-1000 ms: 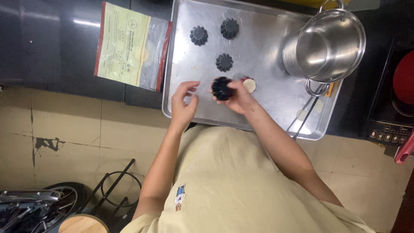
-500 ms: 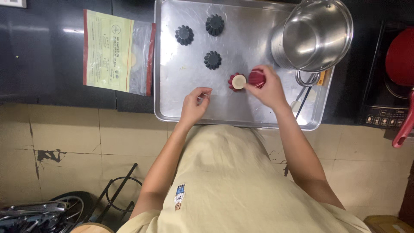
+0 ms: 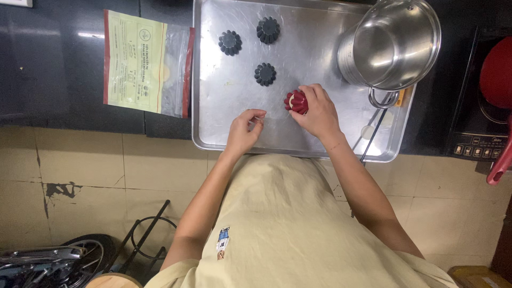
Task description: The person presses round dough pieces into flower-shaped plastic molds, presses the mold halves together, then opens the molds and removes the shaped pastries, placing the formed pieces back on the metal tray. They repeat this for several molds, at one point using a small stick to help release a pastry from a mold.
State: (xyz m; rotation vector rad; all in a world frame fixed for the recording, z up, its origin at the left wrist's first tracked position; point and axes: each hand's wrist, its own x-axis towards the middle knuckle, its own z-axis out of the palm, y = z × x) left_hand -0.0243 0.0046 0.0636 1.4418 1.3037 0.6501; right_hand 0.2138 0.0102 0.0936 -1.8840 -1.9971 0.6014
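Observation:
A steel baking tray [image 3: 224,128] lies on the dark counter. My right hand [image 3: 319,111] presses a red fluted mould [image 3: 296,101] upside down onto the tray. My left hand [image 3: 244,129] hovers just left of it, fingers curled loosely, holding nothing I can see. Three dark fluted moulds stand on the tray further back: one [image 3: 230,42] at the left, one [image 3: 268,29] at the far edge, one [image 3: 265,73] closest to my hands.
A steel pot [image 3: 392,45] sits on the tray's right end, with a whisk [image 3: 373,130] and a small pale dough piece [image 3: 368,132] beside it. A zip bag [image 3: 144,63] lies left of the tray. A stove with a red pan [image 3: 496,74] is at right.
My right hand turned the red mould over; the pale filling seen earlier is now face down on the tray. My left hand drew slightly back.

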